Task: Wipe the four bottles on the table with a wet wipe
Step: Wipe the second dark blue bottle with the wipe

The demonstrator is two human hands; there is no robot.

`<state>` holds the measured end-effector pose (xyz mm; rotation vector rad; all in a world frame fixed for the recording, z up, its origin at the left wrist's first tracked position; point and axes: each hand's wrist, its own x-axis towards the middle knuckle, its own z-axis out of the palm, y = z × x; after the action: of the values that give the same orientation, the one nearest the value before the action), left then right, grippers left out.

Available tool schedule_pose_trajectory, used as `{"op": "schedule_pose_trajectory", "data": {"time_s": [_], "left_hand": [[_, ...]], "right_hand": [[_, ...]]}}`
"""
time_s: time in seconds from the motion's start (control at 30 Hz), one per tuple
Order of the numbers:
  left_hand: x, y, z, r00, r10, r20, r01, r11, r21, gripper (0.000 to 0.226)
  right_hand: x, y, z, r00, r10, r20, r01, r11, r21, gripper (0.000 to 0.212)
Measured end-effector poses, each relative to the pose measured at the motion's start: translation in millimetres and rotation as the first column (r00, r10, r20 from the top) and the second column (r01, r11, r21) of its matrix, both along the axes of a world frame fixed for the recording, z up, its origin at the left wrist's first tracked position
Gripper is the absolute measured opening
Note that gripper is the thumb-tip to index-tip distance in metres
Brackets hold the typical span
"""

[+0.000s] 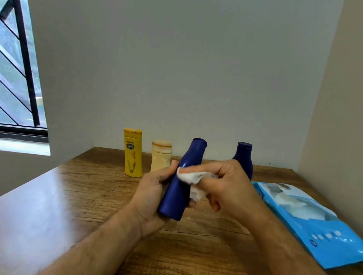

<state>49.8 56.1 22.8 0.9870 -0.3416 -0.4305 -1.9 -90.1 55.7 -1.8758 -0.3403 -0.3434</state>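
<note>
1. Bottles number four on the brown wood-grain table (61,191), and one of them is lifted off its surface.
2. That one, a dark blue plastic bottle with a narrow neck (179,189), is tilted with its cap end leaning up and to the right, above the middle of the table.
3. The left hand (150,198) grips its lower body, fingers curled round behind it and the thumb laid along the near left side.
4. The right hand (225,185) pinches a crumpled white wet wipe (193,181) between thumb and curled fingers and presses it against the right side of the held bottle, about halfway up.
5. A tall yellow plastic bottle with a dark label (132,153) stands upright near the far edge, to the left.
6. Just beside it on the right stands a short cream-coloured bottle with a round cap (161,156).
7. A second dark blue bottle (243,159) stands upright further right, partly hidden behind the right hand.
8. A light blue soft pack of wet wipes (314,229) lies flat on the right side of the table, a white sheet showing at its opening.
9. A barred window (10,61) fills the upper left.
</note>
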Motion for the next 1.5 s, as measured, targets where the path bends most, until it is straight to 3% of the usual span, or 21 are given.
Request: {"op": "schedule_pose_trajectory", "data": {"time_s": [0.07,0.13,0.33,0.47,0.6,0.67,0.8,0.93,1.03,1.2,1.27,1.37,1.5], "left_hand": [[-1,2,2,0.999,0.029,0.016,-0.029,1.0,-0.001,0.042],[-2,1,2,0.997,0.041,0.063,-0.043,0.999,0.025,0.044],[-3,-1,0,0.992,-0.046,0.118,0.041,0.998,0.046,0.028],[-3,0,-1,0.993,0.039,0.115,-0.05,0.994,0.094,0.035],[0,4,3,0.983,0.131,0.13,-0.137,0.99,0.034,0.038],[1,4,3,0.984,0.134,0.119,-0.138,0.99,0.025,0.03],[3,2,0,0.98,0.161,0.12,-0.165,0.986,0.032,0.036],[3,2,-1,0.977,0.168,0.129,-0.179,0.98,0.085,0.036],[3,4,-4,0.983,0.14,0.121,-0.152,0.983,0.099,0.045],[5,6,-1,0.974,0.15,0.172,-0.154,0.988,0.012,0.026],[10,5,-1,0.959,0.19,0.213,-0.18,0.982,-0.064,0.029],[15,3,-3,0.939,0.262,0.223,-0.244,0.964,-0.104,0.014],[16,3,-5,0.91,0.306,0.278,-0.274,0.95,-0.149,0.035]], "right_hand": [[-1,3,-1,0.997,0.063,-0.043,-0.067,0.993,-0.098,0.019],[1,6,-3,0.999,0.041,-0.024,-0.042,0.996,-0.076,0.019],[8,0,-2,0.928,-0.302,0.217,0.275,0.95,0.145,0.028],[7,-2,-1,0.96,-0.21,0.188,0.197,0.977,0.082,0.032],[2,-2,1,0.997,0.079,0.014,-0.079,0.996,-0.037,0.021],[1,-2,0,0.989,0.14,-0.058,-0.146,0.981,-0.125,0.015],[4,-2,-2,0.996,0.082,-0.023,-0.084,0.993,-0.077,0.015],[7,3,-3,0.963,-0.2,0.18,0.183,0.977,0.107,0.021],[8,-1,-1,0.945,-0.27,0.184,0.24,0.955,0.172,0.023],[8,-2,-1,0.967,-0.223,0.127,0.209,0.971,0.113,0.021],[8,-1,-2,0.979,-0.165,0.116,0.153,0.982,0.108,0.018],[9,-2,-4,0.981,-0.16,0.111,0.152,0.985,0.075,0.016],[9,-1,-6,0.969,-0.215,0.119,0.208,0.976,0.07,0.014]]}}
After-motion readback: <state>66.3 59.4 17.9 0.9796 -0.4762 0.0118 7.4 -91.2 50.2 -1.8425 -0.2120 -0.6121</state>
